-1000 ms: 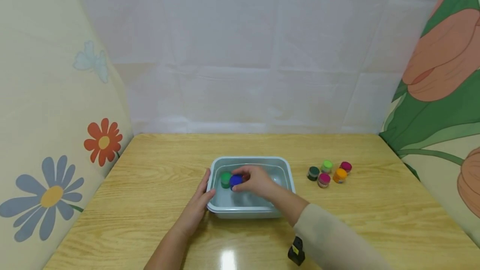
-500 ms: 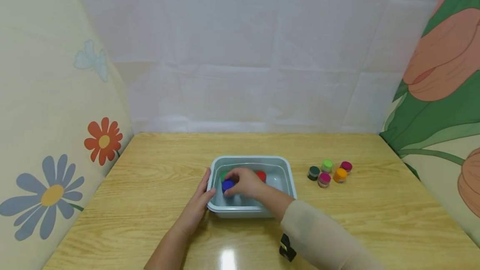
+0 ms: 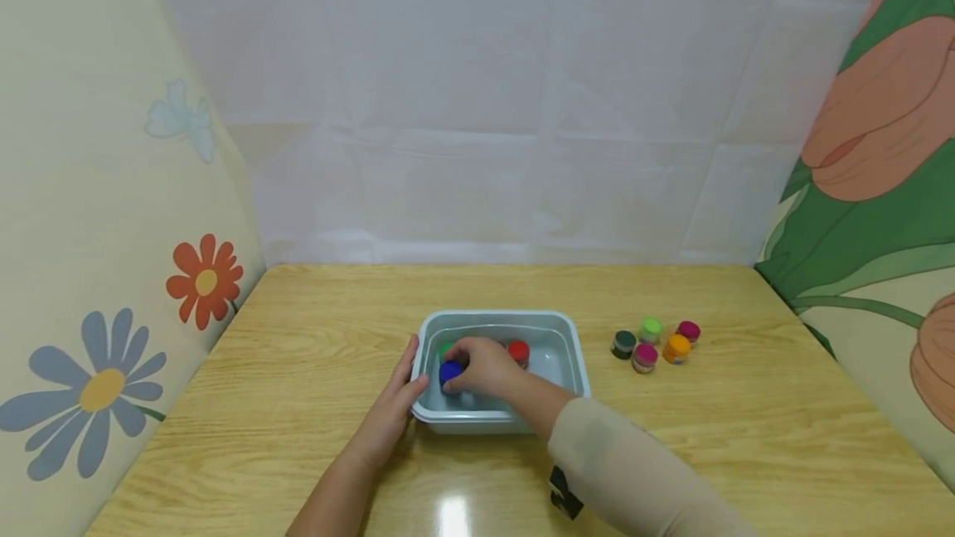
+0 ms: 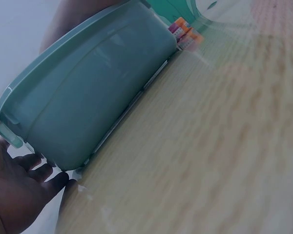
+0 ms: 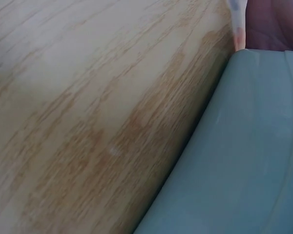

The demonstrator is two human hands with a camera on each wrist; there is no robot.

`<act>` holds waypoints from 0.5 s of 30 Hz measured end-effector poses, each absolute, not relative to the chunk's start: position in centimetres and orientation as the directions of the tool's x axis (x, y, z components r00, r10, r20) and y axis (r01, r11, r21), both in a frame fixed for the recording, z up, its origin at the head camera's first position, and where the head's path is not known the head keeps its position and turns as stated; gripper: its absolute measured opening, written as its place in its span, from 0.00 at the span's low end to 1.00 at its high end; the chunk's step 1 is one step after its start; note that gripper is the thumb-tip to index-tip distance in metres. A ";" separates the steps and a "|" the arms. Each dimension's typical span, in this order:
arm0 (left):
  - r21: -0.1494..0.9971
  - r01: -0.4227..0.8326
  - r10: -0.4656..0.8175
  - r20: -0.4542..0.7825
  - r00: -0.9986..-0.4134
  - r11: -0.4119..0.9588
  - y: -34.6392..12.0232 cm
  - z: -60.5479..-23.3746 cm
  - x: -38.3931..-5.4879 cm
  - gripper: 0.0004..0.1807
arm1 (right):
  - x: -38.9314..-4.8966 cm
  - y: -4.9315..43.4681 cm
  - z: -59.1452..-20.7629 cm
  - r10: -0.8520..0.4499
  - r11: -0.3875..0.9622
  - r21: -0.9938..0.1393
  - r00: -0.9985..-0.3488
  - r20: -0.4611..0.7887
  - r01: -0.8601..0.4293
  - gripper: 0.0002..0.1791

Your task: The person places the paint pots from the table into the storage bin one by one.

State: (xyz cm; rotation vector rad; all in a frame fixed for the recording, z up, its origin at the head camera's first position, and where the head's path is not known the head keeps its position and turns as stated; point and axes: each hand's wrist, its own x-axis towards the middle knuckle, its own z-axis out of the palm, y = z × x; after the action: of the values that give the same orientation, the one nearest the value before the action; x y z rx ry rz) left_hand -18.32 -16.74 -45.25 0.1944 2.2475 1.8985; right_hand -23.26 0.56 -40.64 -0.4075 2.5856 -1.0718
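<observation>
A pale blue-grey plastic basin [image 3: 507,418] stands on the wooden table; its outer wall [image 4: 97,87] fills much of the left wrist view. Inside it, my right hand [image 3: 488,367] pinches a small blue-lidded jar [image 3: 450,372] near the left end. Partly covered by that hand is a green-lidded jar [image 3: 446,350], and a red-lidded jar [image 3: 518,351] sits to the hand's right. My left hand [image 3: 391,408] holds the basin's left end, thumb at the rim and fingers against the outside wall. The right fingertips are out of sight in the right wrist view.
Right of the basin stand several small jars: dark green [image 3: 623,345], light green [image 3: 651,330], orange [image 3: 676,348] and two magenta ones [image 3: 645,357]. A white cloth [image 3: 462,106] hangs behind the table [image 3: 336,313]. A black device [image 3: 565,494] shows under the right sleeve.
My right hand has moved left and slightly nearer with the blue-lidded jar, now in front of the green-lidded one. The red-lidded jar has come into fuller view. The left hand has stayed put.
</observation>
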 end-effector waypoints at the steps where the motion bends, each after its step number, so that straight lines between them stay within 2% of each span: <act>1: 0.986 -0.022 0.224 -0.060 -0.973 0.167 -16.7 -45.3 -18.3 0.36 | -23.3 0.5 -40.7 -0.372 0.686 -0.714 -0.911 -0.180 -0.139 0.24; 15: 0.989 -0.015 0.228 -0.049 -0.972 0.147 -16.7 -45.2 -18.2 0.36 | -23.3 0.3 -40.9 -0.366 0.717 -0.682 -0.909 -0.199 -0.140 0.21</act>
State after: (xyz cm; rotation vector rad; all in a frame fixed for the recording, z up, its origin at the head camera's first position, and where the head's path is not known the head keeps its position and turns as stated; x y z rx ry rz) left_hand -18.17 -16.75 -45.15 0.2101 2.2291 1.9264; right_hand -23.26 0.32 -40.86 -0.3959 2.6037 -0.9969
